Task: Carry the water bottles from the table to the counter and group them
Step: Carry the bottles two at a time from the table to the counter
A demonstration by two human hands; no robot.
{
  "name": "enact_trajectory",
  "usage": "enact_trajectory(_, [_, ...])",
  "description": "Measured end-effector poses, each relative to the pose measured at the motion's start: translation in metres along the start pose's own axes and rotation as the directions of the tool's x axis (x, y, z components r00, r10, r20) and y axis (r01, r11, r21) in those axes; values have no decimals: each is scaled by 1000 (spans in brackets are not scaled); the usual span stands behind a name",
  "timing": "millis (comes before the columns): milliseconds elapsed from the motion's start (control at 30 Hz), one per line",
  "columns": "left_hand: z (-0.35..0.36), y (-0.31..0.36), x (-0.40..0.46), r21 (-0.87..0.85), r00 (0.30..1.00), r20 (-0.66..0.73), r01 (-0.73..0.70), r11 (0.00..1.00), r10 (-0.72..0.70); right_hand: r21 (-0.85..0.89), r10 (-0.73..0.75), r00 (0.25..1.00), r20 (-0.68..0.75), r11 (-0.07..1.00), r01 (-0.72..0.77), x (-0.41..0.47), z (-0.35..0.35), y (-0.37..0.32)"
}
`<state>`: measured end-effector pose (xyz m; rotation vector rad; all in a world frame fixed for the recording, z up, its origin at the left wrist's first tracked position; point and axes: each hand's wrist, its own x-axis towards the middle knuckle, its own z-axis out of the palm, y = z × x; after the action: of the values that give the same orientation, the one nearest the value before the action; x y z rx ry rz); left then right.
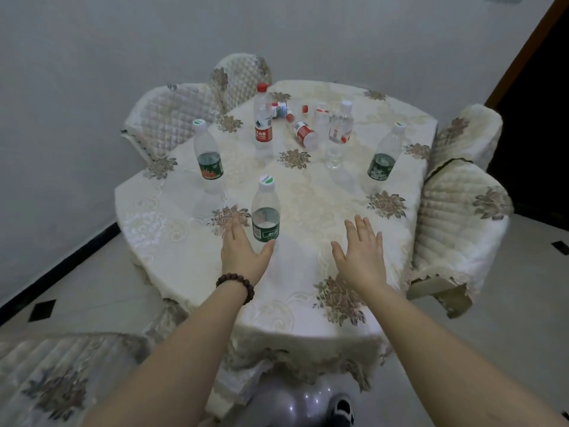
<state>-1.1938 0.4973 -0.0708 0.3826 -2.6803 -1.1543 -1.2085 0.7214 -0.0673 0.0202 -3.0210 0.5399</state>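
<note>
- On the surface (308, 192), under an embroidered cloth, water bottles stand scattered; most are upright, long axis vertical, caps up.
- Nearest the person, a green-label bottle (265, 211) stands upright with a white cap, partly filled.
- Two more green-label bottles stand upright, one at the left (208, 155) and one at the right (385, 154), well apart from each other.
- Farther back, a tall red-label bottle (263, 120) stands upright with a red cap; a clear bottle (338, 134) with a white cap stands upright near it.
- Between those two, a small red-label bottle (303, 134) lies on its side, long axis slanting, base toward the person; another toppled bottle (279, 110) lies behind the tall one.
- Left hand (243, 251) is wide open, fingers spread flat, thumb tip touching or just beside the nearest bottle's base; it grips nothing. A bead bracelet (236, 286) circles its wrist.
- Right hand (361, 254) is open too, fingers splayed, palm down over bare cloth, holding nothing.
- Quilted chairs (458, 223) ring the surface on the left, back and right; none stands between the hands and the bottles.
</note>
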Motion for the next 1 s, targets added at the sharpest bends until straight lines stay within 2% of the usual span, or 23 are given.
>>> enact_trajectory(67, [12,4,13,-142,998,13,56,988,-55,-5,-27,1000,9,1000,27,18,4,8])
enact_trajectory(167, [31,7,30,-240,993,-32,104,965,-115,0,-75,997,33,997,75,45,8,24])
enact_trajectory(300, [55,16,48,-303,966,-135,173,937,-222,24,-127,990,60,992,126,81,8,55])
enact_trajectory(433, [75,49,65,-280,953,-225,134,951,-201,86,-121,993,-2,989,121,116,-4,98])
enact_trajectory(500, [87,75,75,-301,955,-223,124,946,-196,142,-74,996,-46,987,80,137,-11,119])
enact_trajectory(700, [124,127,110,-349,976,-173,63,935,-131,431,177,984,19,887,-168,208,-37,148])
enact_trajectory(900, [143,141,135,-337,984,-130,71,939,-121,648,266,962,62,722,-241,264,-37,146])
enact_trajectory(1000, [148,142,142,-333,985,-123,78,940,-125,686,279,959,47,689,-235,283,-32,143])
